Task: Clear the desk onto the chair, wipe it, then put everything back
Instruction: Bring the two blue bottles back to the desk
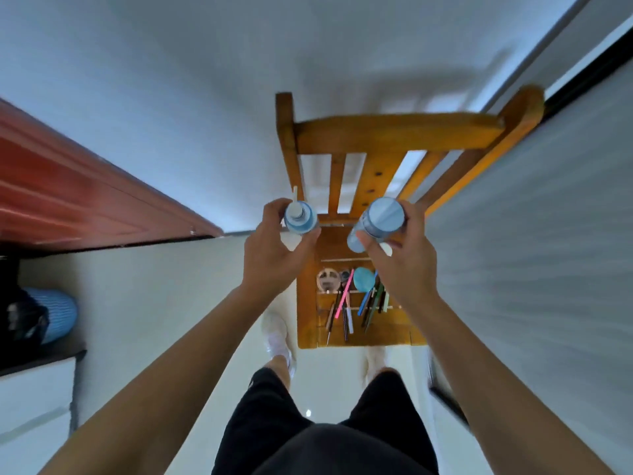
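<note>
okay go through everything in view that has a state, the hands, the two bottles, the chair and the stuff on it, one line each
left hand: closed around the pump bottle.
pump bottle: upright, held above the chair, pump on.
right hand: closed around the capped bottle.
capped bottle: tilted, held above the chair, cap on.
chair: standing upright, seat partly loaded.
pens and pencils: lying loose on the seat.
round blue compact: resting on the seat, closed.

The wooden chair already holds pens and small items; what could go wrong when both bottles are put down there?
The wooden chair seat is crowded: the blue pump bottle in the left hand or the blue capped bottle in the right hand may tip, or knock the coloured pens off.
</note>
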Available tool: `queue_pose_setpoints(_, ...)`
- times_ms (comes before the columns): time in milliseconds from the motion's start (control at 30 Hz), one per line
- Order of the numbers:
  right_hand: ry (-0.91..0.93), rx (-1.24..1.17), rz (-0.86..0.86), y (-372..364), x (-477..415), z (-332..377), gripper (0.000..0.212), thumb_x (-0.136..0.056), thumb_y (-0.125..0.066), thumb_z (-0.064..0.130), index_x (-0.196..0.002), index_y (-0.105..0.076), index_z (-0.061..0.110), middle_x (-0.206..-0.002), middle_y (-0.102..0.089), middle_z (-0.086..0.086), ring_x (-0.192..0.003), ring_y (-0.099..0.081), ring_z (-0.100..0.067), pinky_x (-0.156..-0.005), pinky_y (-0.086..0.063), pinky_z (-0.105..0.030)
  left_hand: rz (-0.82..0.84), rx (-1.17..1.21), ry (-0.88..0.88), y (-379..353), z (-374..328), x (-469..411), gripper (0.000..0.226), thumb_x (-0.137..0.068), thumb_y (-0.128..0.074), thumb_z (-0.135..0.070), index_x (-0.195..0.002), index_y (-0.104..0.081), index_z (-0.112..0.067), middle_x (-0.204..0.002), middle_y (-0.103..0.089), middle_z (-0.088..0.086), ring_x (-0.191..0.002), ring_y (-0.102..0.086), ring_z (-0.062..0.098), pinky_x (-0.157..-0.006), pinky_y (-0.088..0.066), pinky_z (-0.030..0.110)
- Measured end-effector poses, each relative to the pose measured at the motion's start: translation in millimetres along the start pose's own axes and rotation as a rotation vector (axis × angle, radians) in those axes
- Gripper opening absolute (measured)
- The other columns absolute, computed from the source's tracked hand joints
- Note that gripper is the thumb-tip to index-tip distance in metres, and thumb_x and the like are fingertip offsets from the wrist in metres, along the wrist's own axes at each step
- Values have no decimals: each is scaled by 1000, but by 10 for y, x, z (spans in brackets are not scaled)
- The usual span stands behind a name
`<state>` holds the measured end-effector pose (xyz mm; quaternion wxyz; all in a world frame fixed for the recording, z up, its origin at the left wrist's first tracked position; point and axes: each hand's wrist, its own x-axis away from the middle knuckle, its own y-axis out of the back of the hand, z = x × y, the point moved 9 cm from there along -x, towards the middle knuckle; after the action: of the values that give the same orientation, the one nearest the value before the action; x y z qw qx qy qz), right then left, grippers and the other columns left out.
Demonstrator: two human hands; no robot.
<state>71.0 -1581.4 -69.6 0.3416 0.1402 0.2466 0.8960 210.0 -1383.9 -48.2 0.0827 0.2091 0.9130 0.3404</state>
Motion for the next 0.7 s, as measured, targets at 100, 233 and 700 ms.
queue_pose_setpoints(100, 120, -16, 38, 5, -67, 295, 73, -76, -60, 80, -137, -31, 53, -136, -53, 20, -124, -55, -8, -93, -58, -39, -111, 9, -2, 277, -189, 102, 61, -81, -67, -57, -128, -44, -25, -114, -52, -24, -102, -58, 0, -77, -52, 11)
queue_pose_setpoints(233, 309, -43, 177, -33, 31, 762, 72, -80, -69, 65, -141, -34, 46, -139, -47, 19, -124, -49, 0, -94, -55, -22, -288, 11, 6, 725, -384, 488, 62, -84, -68, -51, -131, -47, -16, -120, -64, -5, -101, -64, 10, -78, -56, 17)
queue_pose_setpoints(700, 789, -328, 790, -1683, 2590, 3297, 67, -80, -79, 55, -138, -47, 46, -128, -57, 33, -117, -59, 3, -86, -55, -18, -973, 136, 446, 3508, 433, 3730, 44, -82, -76, -39, -114, -47, -44, -101, -68, -19, -89, -67, 1, -77, -56, 24)
